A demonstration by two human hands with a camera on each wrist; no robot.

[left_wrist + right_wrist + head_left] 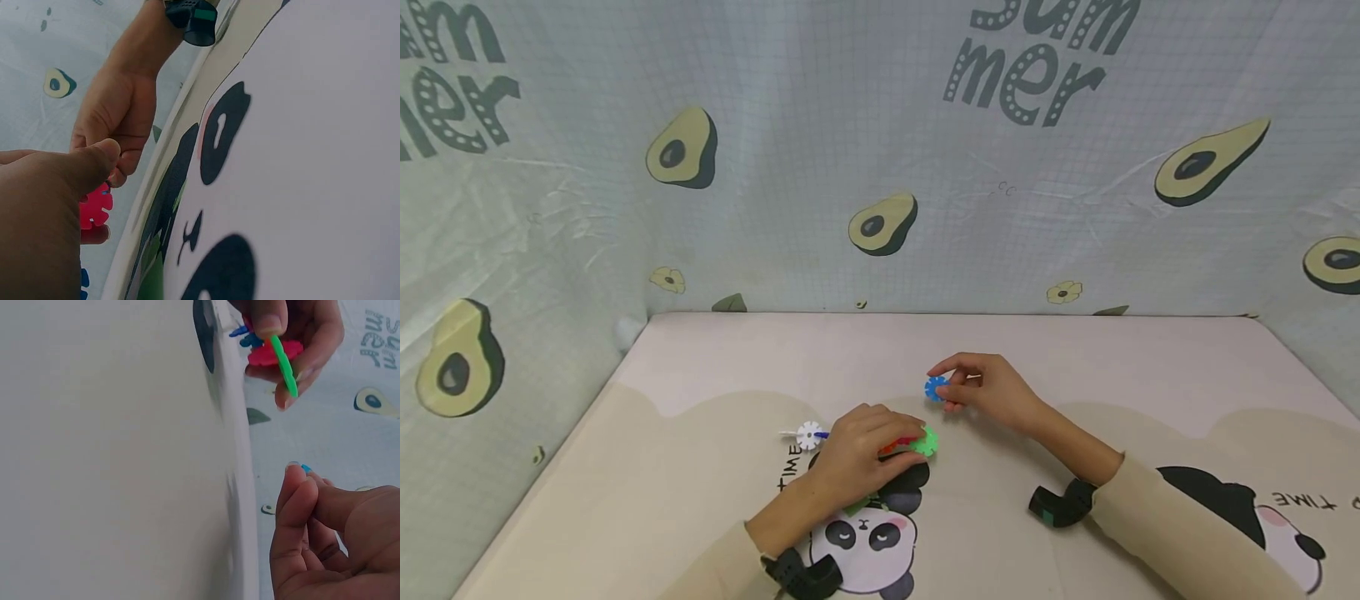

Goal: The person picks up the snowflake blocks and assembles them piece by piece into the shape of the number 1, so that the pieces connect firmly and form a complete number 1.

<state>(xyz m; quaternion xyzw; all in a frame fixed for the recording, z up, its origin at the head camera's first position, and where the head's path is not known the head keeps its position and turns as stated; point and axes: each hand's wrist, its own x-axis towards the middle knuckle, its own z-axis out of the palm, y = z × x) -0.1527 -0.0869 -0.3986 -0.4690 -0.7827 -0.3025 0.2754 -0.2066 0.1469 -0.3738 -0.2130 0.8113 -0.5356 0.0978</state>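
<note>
Several notched plastic discs, the snowflake kind of building piece, are joined in a chain. My left hand [867, 446] grips this chain by its red disc [275, 354]. A green disc [926, 442] sticks out at the right end, seen edge-on in the right wrist view. From the left side of the hand a white disc [809, 435] and a bit of blue show. My right hand [996, 392] pinches a separate blue disc [935, 388] between thumb and fingers, up and to the right of the chain, apart from it. The left fingers hide the chain's middle.
The tabletop [722, 500] wears a cover printed with pandas. A patterned curtain [790, 150] with avocados stands behind it and at the sides. Each wrist carries a black camera mount [1063, 503].
</note>
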